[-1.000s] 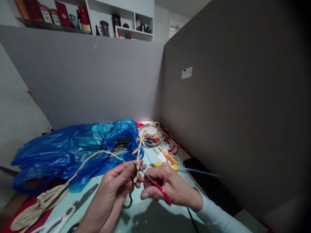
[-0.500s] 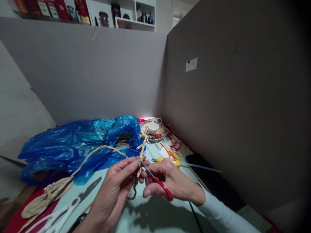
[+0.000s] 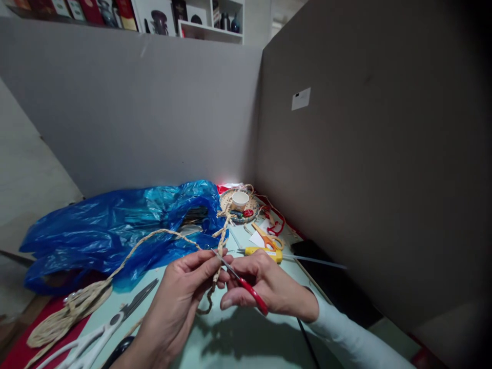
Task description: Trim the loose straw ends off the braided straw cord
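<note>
My left hand [image 3: 188,287] is closed, pinching a braided straw cord [image 3: 222,241] between thumb and fingers. In my right hand [image 3: 265,282] is a small pair of scissors with red handles [image 3: 251,294]; its blades lie against the cord just above my left fingertips. Whether the blades are parted, I cannot make out. The cord runs up toward a round woven tray [image 3: 253,205], and its lower end hangs below my hands. From my left fingers another strand arcs left to a coiled bundle of straw cord [image 3: 57,318].
A blue plastic bag [image 3: 115,215] lies at the back left. White-handled scissors [image 3: 115,320] rest at front left. Orange scissors [image 3: 265,237] and a yellow glue gun [image 3: 265,254] lie beyond my right hand. A white cup [image 3: 240,199] stands on the woven tray. Grey panels [image 3: 172,113] enclose the table.
The whole view has shifted slightly. Both hands keep their hold on the cord and the red scissors, and the blades still lie at the cord.
</note>
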A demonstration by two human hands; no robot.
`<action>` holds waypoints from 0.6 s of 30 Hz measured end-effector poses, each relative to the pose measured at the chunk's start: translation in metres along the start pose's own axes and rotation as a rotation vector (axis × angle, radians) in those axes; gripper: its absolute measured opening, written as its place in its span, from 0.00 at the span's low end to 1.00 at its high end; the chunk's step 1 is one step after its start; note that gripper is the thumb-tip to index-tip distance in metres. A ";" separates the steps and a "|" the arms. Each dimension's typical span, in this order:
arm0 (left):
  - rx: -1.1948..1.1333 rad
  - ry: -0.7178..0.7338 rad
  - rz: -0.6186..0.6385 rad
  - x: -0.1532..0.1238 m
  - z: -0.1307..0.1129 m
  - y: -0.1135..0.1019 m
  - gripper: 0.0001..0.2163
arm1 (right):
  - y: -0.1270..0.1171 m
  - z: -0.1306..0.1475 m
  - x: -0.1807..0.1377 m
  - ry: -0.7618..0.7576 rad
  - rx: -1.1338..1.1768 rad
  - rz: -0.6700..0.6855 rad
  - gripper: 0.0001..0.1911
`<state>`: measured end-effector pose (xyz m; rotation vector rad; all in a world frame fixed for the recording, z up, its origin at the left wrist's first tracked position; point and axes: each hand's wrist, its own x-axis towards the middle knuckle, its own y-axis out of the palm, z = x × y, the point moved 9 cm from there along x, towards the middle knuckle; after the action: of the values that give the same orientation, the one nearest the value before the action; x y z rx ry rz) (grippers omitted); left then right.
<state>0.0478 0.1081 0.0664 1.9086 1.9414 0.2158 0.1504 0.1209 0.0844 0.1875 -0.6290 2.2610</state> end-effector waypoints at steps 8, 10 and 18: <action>0.046 0.084 -0.059 -0.005 -0.015 -0.007 0.09 | -0.032 0.006 -0.004 -0.051 0.104 -0.298 0.19; 0.071 0.070 -0.023 -0.007 -0.014 -0.005 0.09 | -0.049 0.001 -0.006 -0.015 0.226 -0.422 0.19; 0.464 0.295 -0.066 -0.015 -0.019 0.000 0.10 | -0.057 -0.013 0.002 0.001 0.339 -0.343 0.15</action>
<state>0.0400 0.0971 0.0865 2.1921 2.4138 0.0259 0.1908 0.1620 0.0952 0.4271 -0.1880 2.0163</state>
